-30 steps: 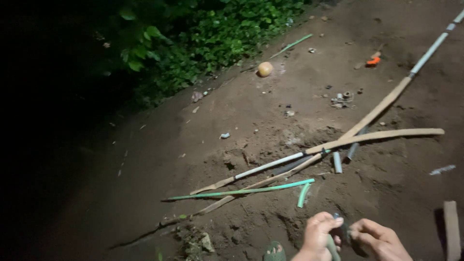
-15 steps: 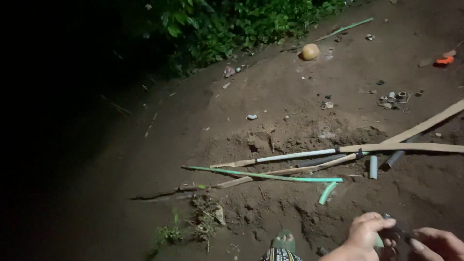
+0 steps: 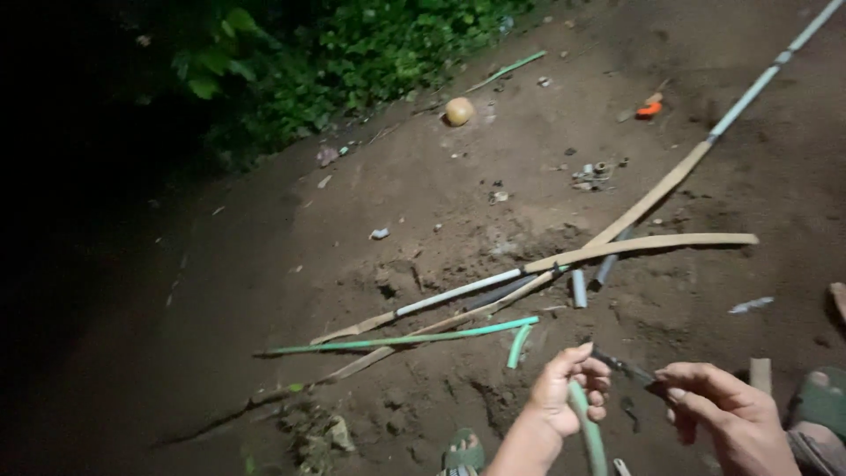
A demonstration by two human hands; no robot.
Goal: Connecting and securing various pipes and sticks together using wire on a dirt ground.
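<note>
My left hand [image 3: 568,388] is closed around a thin green bamboo strip [image 3: 589,427] that curves down toward the bottom edge. Just to its right, my right hand [image 3: 718,410] pinches a dark knife-like tool [image 3: 621,366] whose tip points at the left hand. Both hands hover low over bare brown dirt. In front of them lie a long green strip [image 3: 414,338], a short curved green piece [image 3: 518,345], and pale split bamboo slats [image 3: 643,245] crossing one another.
A grey pipe [image 3: 758,84] runs to the top right. A round yellowish fruit [image 3: 459,111], an orange scrap [image 3: 649,109] and small litter dot the dirt. Dense green plants [image 3: 352,53] edge the dark left side. Sandalled feet [image 3: 820,401] sit at bottom right.
The view has swung right and slightly up, so the strips sit further left. Both hands have risen into frame, and the green strip in the left hand now shows clearly.
</note>
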